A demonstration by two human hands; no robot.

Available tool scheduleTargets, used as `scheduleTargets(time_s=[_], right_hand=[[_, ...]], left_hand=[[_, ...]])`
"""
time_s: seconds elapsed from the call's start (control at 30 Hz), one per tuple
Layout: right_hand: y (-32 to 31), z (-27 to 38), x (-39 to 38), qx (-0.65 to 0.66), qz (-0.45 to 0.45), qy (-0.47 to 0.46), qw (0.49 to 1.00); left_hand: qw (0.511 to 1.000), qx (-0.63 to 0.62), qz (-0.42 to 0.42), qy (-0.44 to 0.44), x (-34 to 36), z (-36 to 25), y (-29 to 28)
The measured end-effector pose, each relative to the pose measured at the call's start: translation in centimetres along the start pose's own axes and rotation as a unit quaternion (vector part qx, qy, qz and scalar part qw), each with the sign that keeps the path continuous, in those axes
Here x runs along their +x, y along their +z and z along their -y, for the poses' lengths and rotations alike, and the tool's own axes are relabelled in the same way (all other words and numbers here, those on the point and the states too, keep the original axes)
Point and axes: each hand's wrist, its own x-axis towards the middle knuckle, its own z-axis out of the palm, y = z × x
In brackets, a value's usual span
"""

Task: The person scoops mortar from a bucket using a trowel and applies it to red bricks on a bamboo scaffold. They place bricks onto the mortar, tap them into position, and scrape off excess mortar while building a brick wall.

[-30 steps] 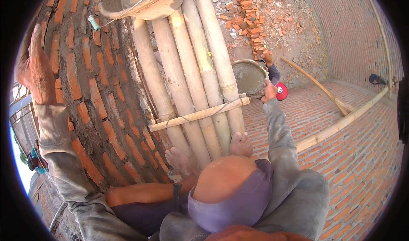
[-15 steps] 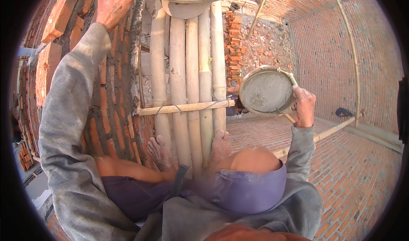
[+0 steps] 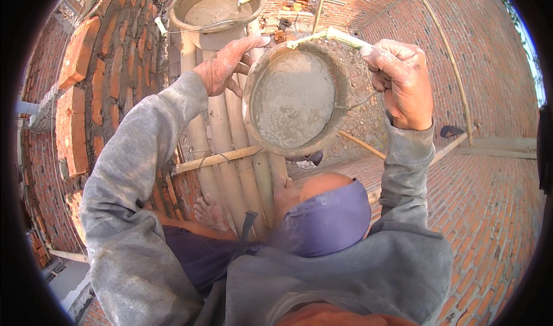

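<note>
My right hand (image 3: 401, 79) is closed round the pale grip of a wire handle on a bucket (image 3: 249, 107) full of wet grey mortar, lifted in front of me. My left hand (image 3: 227, 66), fingers apart and curved, is beside that bucket's left rim, holding nothing. Behind it a second mortar bucket (image 3: 214, 6), with a pale grip across its rim, stands on the bamboo planking (image 3: 219, 130). My bare feet rest on the bamboo, near a cross batten (image 3: 213, 159) tied over it.
An uneven brick wall (image 3: 106, 66) with loose bricks (image 3: 75, 127) on top runs along my left. To the right is a drop with rubble (image 3: 366, 136), brick walls (image 3: 484, 55), a bamboo pole (image 3: 451, 61) and a low rail (image 3: 449, 147). A dark shape (image 3: 311, 160) below is partly hidden.
My right hand has raised the bucket up and inward from beside the planking to chest front. My left hand has moved from the brick wall to beside that bucket's rim.
</note>
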Motion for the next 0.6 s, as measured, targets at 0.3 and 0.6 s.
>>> scheduleTargets(time_s=[0.3, 0.6], right_hand=[[6.8, -3.1, 1.9, -0.126, 0.184, -0.149, 0.963], [11.2, -7.5, -2.1, -0.127, 0.601, -0.192, 0.766]], left_hand=[[0.978, 0.040, -0.169, -0.114, -1.4, 5.3, -7.5], [0.993, 0.043, -0.062, -0.087, -1.1, 4.8, -9.4]])
